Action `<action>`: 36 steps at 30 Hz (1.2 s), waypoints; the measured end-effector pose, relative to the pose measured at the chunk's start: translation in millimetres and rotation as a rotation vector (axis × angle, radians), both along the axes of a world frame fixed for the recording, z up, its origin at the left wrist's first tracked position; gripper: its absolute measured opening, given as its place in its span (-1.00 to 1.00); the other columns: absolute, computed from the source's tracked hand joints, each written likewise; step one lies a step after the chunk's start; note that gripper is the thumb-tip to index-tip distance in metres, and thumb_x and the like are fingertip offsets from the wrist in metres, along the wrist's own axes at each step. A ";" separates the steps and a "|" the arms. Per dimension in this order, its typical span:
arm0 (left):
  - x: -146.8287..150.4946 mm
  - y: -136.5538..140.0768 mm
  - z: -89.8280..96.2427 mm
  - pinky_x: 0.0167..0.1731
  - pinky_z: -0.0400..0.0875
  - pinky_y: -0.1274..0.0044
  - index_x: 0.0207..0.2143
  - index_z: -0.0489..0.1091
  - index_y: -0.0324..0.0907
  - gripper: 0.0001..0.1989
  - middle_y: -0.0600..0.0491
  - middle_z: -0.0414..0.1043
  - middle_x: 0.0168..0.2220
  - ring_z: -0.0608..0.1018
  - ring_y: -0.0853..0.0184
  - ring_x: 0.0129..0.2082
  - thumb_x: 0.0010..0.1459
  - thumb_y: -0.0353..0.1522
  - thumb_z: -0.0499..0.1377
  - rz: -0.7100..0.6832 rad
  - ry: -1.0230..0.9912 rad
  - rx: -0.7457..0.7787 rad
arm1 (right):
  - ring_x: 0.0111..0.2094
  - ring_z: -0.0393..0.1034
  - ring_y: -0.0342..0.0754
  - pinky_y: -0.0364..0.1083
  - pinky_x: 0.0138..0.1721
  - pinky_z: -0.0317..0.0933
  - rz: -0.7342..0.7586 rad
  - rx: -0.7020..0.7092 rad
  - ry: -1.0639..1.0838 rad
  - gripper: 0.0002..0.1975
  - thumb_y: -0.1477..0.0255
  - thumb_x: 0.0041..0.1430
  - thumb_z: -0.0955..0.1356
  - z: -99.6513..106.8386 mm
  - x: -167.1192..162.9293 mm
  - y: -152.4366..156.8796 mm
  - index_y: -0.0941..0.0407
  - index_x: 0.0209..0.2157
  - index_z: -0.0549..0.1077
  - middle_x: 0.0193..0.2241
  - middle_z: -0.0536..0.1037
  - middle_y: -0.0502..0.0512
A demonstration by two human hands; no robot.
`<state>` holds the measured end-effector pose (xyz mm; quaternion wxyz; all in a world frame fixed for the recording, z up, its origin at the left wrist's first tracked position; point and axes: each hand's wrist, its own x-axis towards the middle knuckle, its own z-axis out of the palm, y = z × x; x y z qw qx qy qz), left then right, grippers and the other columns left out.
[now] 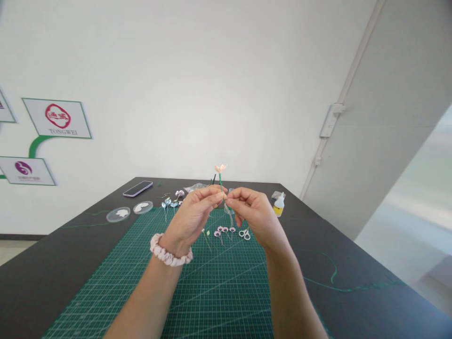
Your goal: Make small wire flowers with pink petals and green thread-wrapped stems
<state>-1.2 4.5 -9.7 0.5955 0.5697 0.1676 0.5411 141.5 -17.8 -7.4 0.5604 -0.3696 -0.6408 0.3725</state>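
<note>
A pale pink flower rose upright above the grip, its green stem pinched in the left hand. The right hand was pinched together just beside it, its hold unclear. Stem-wrapping appeared under way, seemingly calling next for a steady pinch, above a green cutting mat.

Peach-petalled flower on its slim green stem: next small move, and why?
I'd probably roll the slim green stem slightly in the left hand, with the right hand steady: the left fingertips pinch it below the upright peach-petalled flower, and the right fingertips sit right beside them.
</note>
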 end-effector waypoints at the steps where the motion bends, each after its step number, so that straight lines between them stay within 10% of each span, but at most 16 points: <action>1: -0.1 0.1 -0.2 -0.15 0.24 0.48 -0.56 0.52 -0.16 -0.89 0.05 0.42 -0.33 0.36 0.37 -0.30 -0.02 -0.34 0.30 -0.001 -0.002 -0.001 | -0.72 0.15 -0.28 -0.19 -0.69 0.03 0.003 0.000 0.002 -0.81 0.30 -0.02 0.40 -0.4 0.4 0.3 0.14 -0.48 0.43 -0.64 0.35 -0.11; 36: -2.2 1.7 -2.9 -0.08 0.15 0.48 -0.55 0.47 -0.14 -0.85 0.06 0.38 -0.23 0.34 0.33 -0.17 0.05 -0.34 0.22 0.112 0.061 0.101 | -0.75 0.14 -0.31 -0.22 -0.73 0.02 0.013 0.006 0.020 -0.83 0.32 -0.03 0.38 -0.3 0.1 0.9 0.15 -0.50 0.43 -0.67 0.32 -0.14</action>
